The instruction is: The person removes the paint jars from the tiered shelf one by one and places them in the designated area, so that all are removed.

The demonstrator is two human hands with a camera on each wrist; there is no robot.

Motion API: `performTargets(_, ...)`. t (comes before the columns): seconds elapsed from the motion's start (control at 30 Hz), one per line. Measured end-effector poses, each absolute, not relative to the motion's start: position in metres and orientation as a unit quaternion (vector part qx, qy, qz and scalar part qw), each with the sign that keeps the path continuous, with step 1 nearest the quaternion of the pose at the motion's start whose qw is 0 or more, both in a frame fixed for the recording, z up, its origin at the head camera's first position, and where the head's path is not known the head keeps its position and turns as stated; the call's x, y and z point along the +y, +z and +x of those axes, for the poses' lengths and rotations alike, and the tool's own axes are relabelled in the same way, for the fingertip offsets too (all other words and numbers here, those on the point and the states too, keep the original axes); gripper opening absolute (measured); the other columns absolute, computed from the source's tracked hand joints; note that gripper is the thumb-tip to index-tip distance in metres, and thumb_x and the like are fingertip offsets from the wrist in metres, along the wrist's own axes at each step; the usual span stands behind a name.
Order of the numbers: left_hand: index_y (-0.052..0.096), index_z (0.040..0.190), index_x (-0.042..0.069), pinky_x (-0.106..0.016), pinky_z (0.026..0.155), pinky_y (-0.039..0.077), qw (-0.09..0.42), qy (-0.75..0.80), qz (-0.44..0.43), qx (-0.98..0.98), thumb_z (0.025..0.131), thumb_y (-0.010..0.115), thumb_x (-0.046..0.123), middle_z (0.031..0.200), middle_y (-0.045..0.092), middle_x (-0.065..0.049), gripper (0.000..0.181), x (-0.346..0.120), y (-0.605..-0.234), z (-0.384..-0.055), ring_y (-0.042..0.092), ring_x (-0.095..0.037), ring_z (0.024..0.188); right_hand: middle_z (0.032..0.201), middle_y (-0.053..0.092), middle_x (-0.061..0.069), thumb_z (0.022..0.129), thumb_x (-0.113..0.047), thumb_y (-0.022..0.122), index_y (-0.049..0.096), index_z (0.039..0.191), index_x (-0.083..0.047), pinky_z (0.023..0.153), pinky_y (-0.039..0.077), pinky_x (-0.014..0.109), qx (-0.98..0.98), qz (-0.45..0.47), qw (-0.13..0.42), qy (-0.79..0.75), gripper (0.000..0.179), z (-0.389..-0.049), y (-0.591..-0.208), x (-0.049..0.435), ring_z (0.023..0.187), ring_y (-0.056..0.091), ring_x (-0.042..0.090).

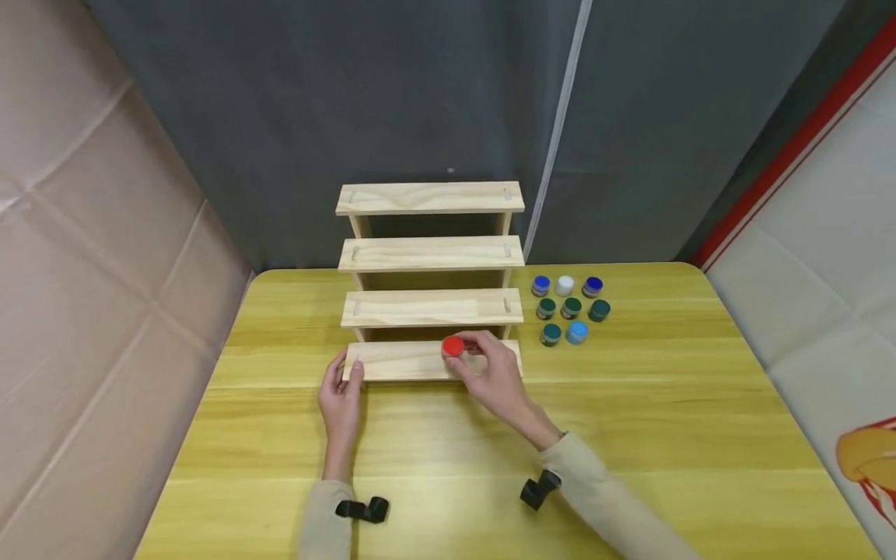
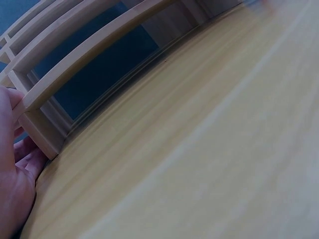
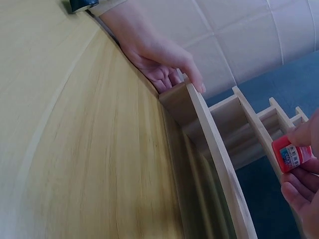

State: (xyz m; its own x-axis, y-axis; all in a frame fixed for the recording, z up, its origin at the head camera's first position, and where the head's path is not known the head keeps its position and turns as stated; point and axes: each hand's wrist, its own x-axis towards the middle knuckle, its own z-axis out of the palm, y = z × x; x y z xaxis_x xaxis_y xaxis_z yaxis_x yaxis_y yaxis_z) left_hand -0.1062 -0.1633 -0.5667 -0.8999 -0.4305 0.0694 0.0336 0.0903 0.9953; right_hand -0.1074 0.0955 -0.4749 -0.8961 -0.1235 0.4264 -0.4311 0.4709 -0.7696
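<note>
A wooden stepped rack with several pale shelves stands on the table. My left hand grips the left end of its lowest shelf, thumb on top and the other fingers at the side; the left wrist view shows this hand against the side panel. Between the thumb and fingers of my right hand is a small red-lidded jar, held over the lowest shelf. The right wrist view shows a printed label on the red jar. Whether the jar touches the shelf I cannot tell.
Right of the rack stand several small jars with coloured lids, among them a white-lidded jar, a green-lidded jar and a light blue-lidded jar. Behind the table hangs a dark grey curtain.
</note>
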Motion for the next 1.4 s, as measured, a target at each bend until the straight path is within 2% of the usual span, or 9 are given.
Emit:
performTargets(0.07,0.063,0.144,0.008,-0.015,0.06,0.048,0.174,-0.66,0.144,-0.716,0.105,0.067,0.019,0.101,0.074,0.018,0.041,-0.164,-0.571,-0.107,0.054,-0.006,0.066,0.106,0.074,0.015,0.088,-0.01,0.086,0.072,0.117,0.0,0.085,0.062,0.051,-0.842,0.159,0.165,0.489,0.033,-0.106,-0.473,0.101,0.096,0.072,0.034)
performTargets(0.17,0.063,0.144,0.005,-0.014,0.063,0.052,0.175,-0.666,0.147,-0.71,0.105,0.067,0.017,0.114,0.078,-0.004,0.041,-0.163,-0.571,-0.107,0.058,-0.005,0.069,0.109,0.074,0.014,0.088,-0.01,0.086,0.072,0.118,-0.001,0.086,0.062,0.05,-0.842,0.148,0.175,0.488,0.034,-0.105,-0.472,0.109,0.097,0.072,0.033)
performTargets(0.33,0.061,0.144,0.001,-0.014,0.068,0.055,0.179,-0.679,0.136,-0.699,0.105,0.066,0.014,0.131,0.07,-0.031,0.041,-0.163,-0.57,-0.108,0.063,-0.004,0.074,0.113,0.075,0.012,0.088,-0.007,0.085,0.072,0.121,-0.002,0.09,0.062,0.046,-0.839,0.135,0.195,0.49,0.036,-0.105,-0.471,0.122,0.101,0.072,0.028)
performTargets(0.5,0.061,0.145,0.003,-0.013,0.068,0.054,0.18,-0.68,0.133,-0.698,0.105,0.065,0.013,0.133,0.069,-0.03,0.041,-0.162,-0.569,-0.108,0.062,-0.004,0.075,0.114,0.075,0.016,0.087,-0.002,0.085,0.071,0.122,0.002,0.091,0.062,0.039,-0.829,0.137,0.233,0.49,0.037,-0.105,-0.471,0.138,0.101,0.073,0.031)
performTargets(0.73,0.062,0.144,0.004,-0.014,0.064,0.053,0.183,-0.674,0.137,-0.702,0.105,0.066,0.013,0.129,0.072,-0.027,0.04,-0.162,-0.57,-0.108,0.06,-0.006,0.07,0.113,0.073,0.021,0.086,0.003,0.084,0.07,0.121,0.006,0.091,0.052,0.01,-0.811,0.12,0.283,0.498,0.038,-0.106,-0.47,0.159,0.098,0.071,0.034)
performTargets(0.97,0.062,0.144,0.003,-0.014,0.064,0.053,0.185,-0.671,0.133,-0.705,0.105,0.066,0.013,0.132,0.07,-0.029,0.04,-0.162,-0.572,-0.107,0.06,-0.006,0.068,0.113,0.072,0.025,0.085,0.008,0.083,0.067,0.122,0.011,0.093,0.051,0.007,-0.81,0.123,0.312,0.481,0.04,-0.107,-0.465,0.182,0.097,0.068,0.037)
performTargets(1.07,0.062,0.144,0.003,-0.014,0.064,0.053,0.182,-0.673,0.135,-0.704,0.105,0.066,0.014,0.132,0.07,-0.028,0.04,-0.162,-0.572,-0.107,0.059,-0.006,0.067,0.112,0.071,0.026,0.084,0.011,0.082,0.067,0.122,0.011,0.093,0.051,0.007,-0.809,0.121,0.322,0.477,0.041,-0.108,-0.465,0.193,0.099,0.068,0.028)
performTargets(1.23,0.063,0.143,0.002,-0.014,0.061,0.051,0.187,-0.672,0.136,-0.704,0.105,0.066,0.011,0.128,0.072,-0.028,0.039,-0.162,-0.571,-0.107,0.058,-0.006,0.065,0.111,0.07,0.028,0.085,0.013,0.08,0.066,0.121,0.013,0.092,0.052,0.008,-0.802,0.102,0.34,0.48,0.039,-0.109,-0.469,0.21,0.104,0.063,0.0)
performTargets(1.4,0.061,0.144,0.002,-0.014,0.062,0.051,0.185,-0.67,0.137,-0.706,0.105,0.067,0.012,0.129,0.072,-0.028,0.041,-0.162,-0.57,-0.107,0.058,-0.006,0.067,0.113,0.07,0.032,0.086,0.014,0.078,0.065,0.122,0.016,0.093,0.053,0.008,-0.789,0.077,0.355,0.495,0.038,-0.11,-0.469,0.222,0.105,0.063,-0.006)
